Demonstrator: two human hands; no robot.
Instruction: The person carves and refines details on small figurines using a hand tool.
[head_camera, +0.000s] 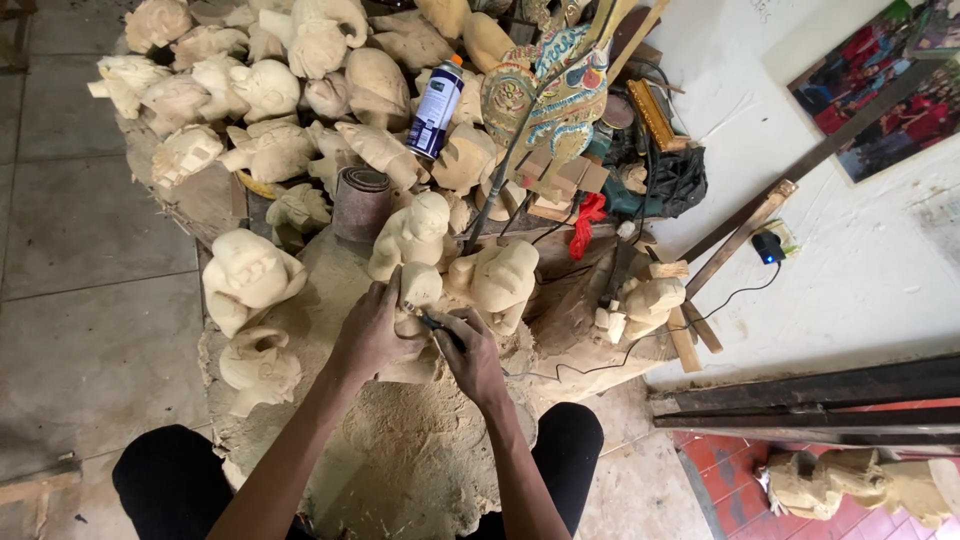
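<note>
Grip, left hand (372, 330): closed around a small pale wooden figure (418, 300), fingers wrapped over its side, thumb toward the head.
Grip, right hand (470, 352): clenched on a dark carving tool (437, 326), tip set against the figure just below its head.
Figure position: upright between both hands, low on the work block (330, 270), directly ahead of the knees; head showing above the left fingers.
Hands, relation: touching or nearly so, left on the figure's left flank, right on its right.
Sawdust (410, 450): thick pale heap beneath the hands, spread down between the legs in black trousers (165, 480).
Near neighbours: unfinished seated figure (412, 235) just behind; stout figure (500, 280) to the right, close to the right hand; round-headed figure (250, 280) to the left; smaller one (260, 368) below it.
Sandpaper roll (360, 203): upright, behind the held figure, among carvings.
Spray can (436, 108): white and blue, orange cap, leaning on the pile of rough carvings (260, 90) further back.
Painted flat puppet (555, 90): leaning at upper right, sticks pointing up.
Cable (640, 340): black, running from the block toward a plug (767, 247) at the wall.
Floor, lower right: another pale carving (850, 485) on red tiles.
</note>
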